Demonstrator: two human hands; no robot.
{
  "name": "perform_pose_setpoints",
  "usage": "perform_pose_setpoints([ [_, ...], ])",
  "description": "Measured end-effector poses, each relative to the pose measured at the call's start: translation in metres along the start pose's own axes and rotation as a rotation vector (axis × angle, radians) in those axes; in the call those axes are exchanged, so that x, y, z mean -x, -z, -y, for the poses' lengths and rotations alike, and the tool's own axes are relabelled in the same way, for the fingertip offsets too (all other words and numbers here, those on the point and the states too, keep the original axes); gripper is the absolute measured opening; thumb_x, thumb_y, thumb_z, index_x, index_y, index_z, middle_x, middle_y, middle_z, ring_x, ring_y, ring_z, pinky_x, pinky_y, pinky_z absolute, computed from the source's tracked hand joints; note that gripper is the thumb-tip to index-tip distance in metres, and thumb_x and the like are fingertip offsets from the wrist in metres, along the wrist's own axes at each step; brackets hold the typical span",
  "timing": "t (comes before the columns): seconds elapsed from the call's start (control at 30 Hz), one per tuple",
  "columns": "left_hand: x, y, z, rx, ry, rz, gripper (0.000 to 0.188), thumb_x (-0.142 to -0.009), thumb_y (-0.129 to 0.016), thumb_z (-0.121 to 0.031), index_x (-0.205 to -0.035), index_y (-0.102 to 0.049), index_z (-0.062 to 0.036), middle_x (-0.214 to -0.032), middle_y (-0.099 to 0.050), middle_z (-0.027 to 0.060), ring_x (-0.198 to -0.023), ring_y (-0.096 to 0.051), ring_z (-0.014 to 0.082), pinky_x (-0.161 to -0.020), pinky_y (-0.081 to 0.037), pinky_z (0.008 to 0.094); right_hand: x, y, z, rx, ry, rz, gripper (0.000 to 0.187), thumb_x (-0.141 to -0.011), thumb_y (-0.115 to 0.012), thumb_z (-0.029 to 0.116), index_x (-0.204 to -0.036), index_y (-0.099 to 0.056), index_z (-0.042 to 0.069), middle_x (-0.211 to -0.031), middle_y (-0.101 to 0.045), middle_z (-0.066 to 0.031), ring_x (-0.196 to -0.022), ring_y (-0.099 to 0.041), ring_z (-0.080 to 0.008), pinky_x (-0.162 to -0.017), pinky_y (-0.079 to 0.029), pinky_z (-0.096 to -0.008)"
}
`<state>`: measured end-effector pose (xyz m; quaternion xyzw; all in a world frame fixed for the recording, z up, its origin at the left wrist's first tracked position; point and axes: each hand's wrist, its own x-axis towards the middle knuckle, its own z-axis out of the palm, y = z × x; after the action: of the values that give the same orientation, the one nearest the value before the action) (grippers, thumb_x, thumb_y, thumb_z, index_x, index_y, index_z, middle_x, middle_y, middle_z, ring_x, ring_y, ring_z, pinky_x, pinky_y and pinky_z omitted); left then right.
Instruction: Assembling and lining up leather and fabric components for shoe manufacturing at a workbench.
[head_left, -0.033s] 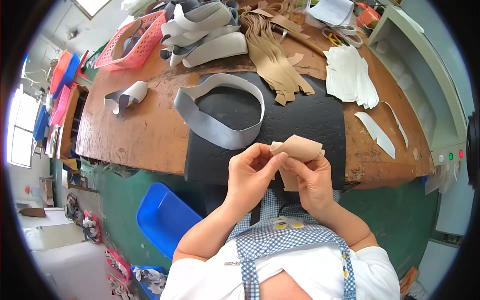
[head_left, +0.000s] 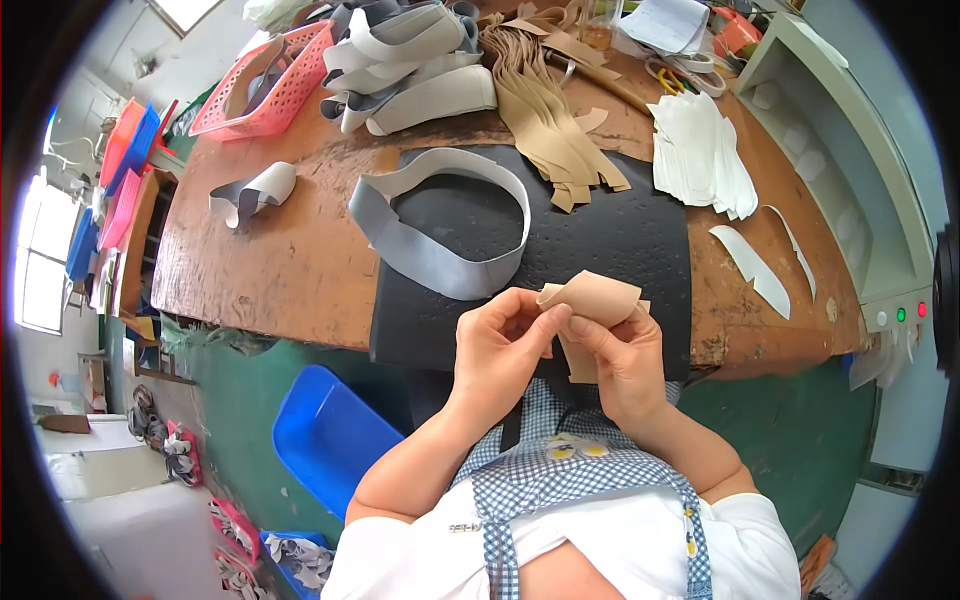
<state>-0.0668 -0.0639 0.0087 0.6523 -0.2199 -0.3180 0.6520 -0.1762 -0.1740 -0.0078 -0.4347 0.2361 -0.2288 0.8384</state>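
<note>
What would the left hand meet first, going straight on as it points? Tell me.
The folded tan strip, which the left hand is pinching; what comes after is hard to judge, since depth is unclear.

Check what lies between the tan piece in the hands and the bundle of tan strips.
In the head view, only a bare stretch of black mat shows between the tan piece and the tan strips.

The tan strip (head_left: 600, 296) curls over on itself
</note>
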Motion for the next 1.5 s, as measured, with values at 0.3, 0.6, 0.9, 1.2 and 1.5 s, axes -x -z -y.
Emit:
perform_pose_setpoints([
  [0.3, -0.005, 0.007, 0.007, 0.248, 0.129, 0.073, 0.018, -0.092, -0.072, -0.013, -0.099, -0.07, 0.0045, -0.083, -0.069, 0.0048, -0.071, -0.065, 0.0092, -0.071, -0.058, 0.0249, -0.002, 0.012, -0.005, 0.271, 0.184, 0.075, 0.034, -0.088, -0.071, -0.001, -0.121, -0.063, 0.002, -0.111, -0.07, -0.007, -0.098, -0.067, -0.0142, -0.086, -0.054, -0.0282],
  [0.6, -0.005, 0.013, 0.009, 0.242, 0.12, 0.047, 0.017, -0.091, -0.073, -0.011, -0.099, -0.07, 0.0032, -0.084, -0.07, 0.006, -0.071, -0.066, 0.0094, -0.068, -0.058, 0.0231, -0.009, 0.011, 0.001, 0.237, 0.12, 0.105, 0.032, -0.089, -0.072, 0.002, -0.119, -0.064, 0.002, -0.104, -0.071, -0.0076, -0.088, -0.068, -0.0135, -0.073, -0.058, -0.0282],
  [0.9, -0.008, 0.022, 0.005, 0.292, 0.117, 0.147, 0.019, -0.097, -0.066, -0.014, -0.1, -0.07, 0.0036, -0.089, -0.072, 0.0081, -0.074, -0.068, 0.012, -0.071, -0.057, 0.0251, 0.001, -0.001, 0.017, 0.379, 0.156, 0.083, 0.02, -0.09, -0.07, 0.001, -0.109, -0.066, -0.001, -0.082, -0.07, -0.0054, -0.059, -0.062, -0.0091, -0.05, -0.049, -0.0224],
  [1.2, -0.046, 0.068, -0.01, -1.026, -0.517, -0.04, 0.027, -0.08, -0.075, -0.008, -0.107, -0.068, -0.0043, -0.095, -0.068, 0.0148, -0.1, -0.063, 0.0316, -0.087, -0.05, 0.0386, 0.06, -0.007, 0.151, 0.166, -0.562, 0.511, 0.033, -0.085, -0.073, -0.005, -0.114, -0.063, -0.014, -0.09, -0.07, -0.0156, -0.067, -0.067, -0.0162, -0.052, -0.053, -0.0253],
  [1.5, -0.029, 0.079, -0.077, -0.479, -0.574, 0.34, 0.029, -0.072, -0.072, 0.013, -0.099, -0.07, 0.0034, -0.086, -0.069, 0.0095, -0.081, -0.064, 0.02, -0.076, -0.051, 0.0312, -0.049, -0.006, -0.01, -0.086, -0.527, 0.208, 0.027, -0.096, -0.063, 0.009, -0.118, -0.056, -0.004, -0.099, -0.066, -0.0115, -0.086, -0.068, -0.019, -0.074, -0.057, -0.0287],
])
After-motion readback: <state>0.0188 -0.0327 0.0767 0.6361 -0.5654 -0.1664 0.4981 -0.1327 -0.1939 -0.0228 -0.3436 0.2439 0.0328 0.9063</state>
